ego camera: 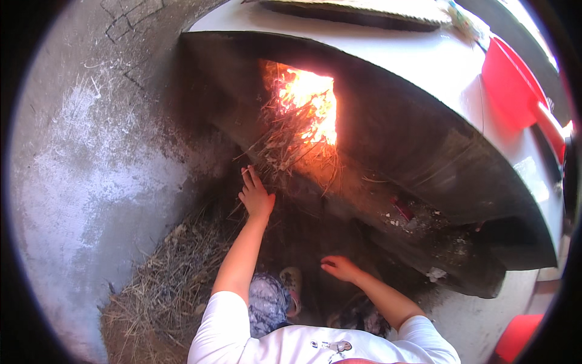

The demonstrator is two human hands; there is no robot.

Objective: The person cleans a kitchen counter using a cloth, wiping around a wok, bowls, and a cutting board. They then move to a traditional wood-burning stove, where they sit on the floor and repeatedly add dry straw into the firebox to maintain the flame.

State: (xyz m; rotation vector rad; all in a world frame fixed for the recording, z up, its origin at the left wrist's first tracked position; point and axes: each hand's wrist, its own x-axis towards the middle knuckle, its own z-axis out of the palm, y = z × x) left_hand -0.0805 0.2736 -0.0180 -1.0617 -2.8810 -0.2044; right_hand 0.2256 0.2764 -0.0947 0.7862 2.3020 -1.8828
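Observation:
Before me a fire (pixel 311 98) burns brightly inside the square mouth of a masonry stove (pixel 377 123). A bundle of dry straw (pixel 284 141) sticks out of that mouth, its far end in the flames. My left hand (pixel 257 193) reaches up just below and left of the bundle, fingers spread, holding nothing that I can see. Lower down and to the right, my right hand (pixel 340 268) hangs over the dark floor near my knees. Its fingers are slightly curled and no object shows in them.
A heap of straw (pixel 177 277) lies on my left against the stained wall (pixel 100 182). White tile covers the stovetop (pixel 445 59), where a red plastic dipper (pixel 514 86) stands. Debris litters the ledge (pixel 413 218). A red container (pixel 518 336) sits low at right.

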